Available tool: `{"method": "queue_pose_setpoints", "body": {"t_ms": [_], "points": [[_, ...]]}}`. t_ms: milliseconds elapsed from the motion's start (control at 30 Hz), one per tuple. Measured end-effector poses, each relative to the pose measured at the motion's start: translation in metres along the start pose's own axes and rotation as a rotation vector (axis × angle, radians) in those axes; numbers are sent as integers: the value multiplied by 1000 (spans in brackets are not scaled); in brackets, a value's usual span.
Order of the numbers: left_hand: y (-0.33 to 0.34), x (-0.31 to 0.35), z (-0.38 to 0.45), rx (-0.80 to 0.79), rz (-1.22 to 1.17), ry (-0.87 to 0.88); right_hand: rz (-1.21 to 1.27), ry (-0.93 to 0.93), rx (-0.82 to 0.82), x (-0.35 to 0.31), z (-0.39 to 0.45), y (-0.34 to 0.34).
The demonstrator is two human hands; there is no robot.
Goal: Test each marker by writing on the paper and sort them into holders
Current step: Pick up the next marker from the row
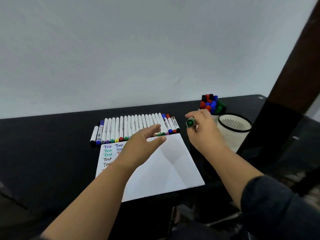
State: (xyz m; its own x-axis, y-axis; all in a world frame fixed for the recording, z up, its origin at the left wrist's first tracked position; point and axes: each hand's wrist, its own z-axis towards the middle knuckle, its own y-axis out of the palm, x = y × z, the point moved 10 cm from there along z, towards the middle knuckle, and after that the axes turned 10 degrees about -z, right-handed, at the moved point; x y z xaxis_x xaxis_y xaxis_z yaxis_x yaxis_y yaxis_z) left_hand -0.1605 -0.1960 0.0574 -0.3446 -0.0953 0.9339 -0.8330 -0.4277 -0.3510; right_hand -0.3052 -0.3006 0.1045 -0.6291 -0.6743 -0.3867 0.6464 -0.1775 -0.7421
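Green marker [190, 122] pinched in right hand [203, 131]; left hand [144, 143] spread, empty. Risk: misdropped into wrong holder [232, 129] at 3 o'clock.

- Table [52, 135]: black.
- Paper [164, 170]: white, with "Test" written in blue, green, black and red.
- Row of markers [131, 127]: white barrels, many-coloured caps.
- Held marker [190, 122]: green cap.
- Empty holder [232, 134]: white mesh, black rim.
- Sleeve [277, 213]: dark.
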Motion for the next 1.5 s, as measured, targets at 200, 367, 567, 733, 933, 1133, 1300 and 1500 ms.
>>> {"method": "queue_pose_setpoints", "body": {"t_ms": [200, 367, 567, 733, 933, 1133, 1300, 1500], "points": [[43, -39, 52, -61, 327, -64, 209, 224, -26, 65, 26, -16], [77, -66, 85, -158, 649, -48, 118, 311, -94, 100, 41, -24], [86, -89, 98, -184, 850, -15, -66, 304, -214, 123, 57, -8], [86, -95, 97, -165, 830, -17, -54, 310, -282, 123, 70, 2], [86, -97, 98, -154, 813, -23, -87, 326, -356, 121, 84, 18], [86, -98, 99, -153, 798, -26, -41, 304, -235, 118, 90, 8], [85, -98, 99, -148, 792, -34, -87, 219, -219, 113, 91, 1], [85, -97, 98, -135, 778, -30, -136, 206, -302, 114, 91, 5]]}}
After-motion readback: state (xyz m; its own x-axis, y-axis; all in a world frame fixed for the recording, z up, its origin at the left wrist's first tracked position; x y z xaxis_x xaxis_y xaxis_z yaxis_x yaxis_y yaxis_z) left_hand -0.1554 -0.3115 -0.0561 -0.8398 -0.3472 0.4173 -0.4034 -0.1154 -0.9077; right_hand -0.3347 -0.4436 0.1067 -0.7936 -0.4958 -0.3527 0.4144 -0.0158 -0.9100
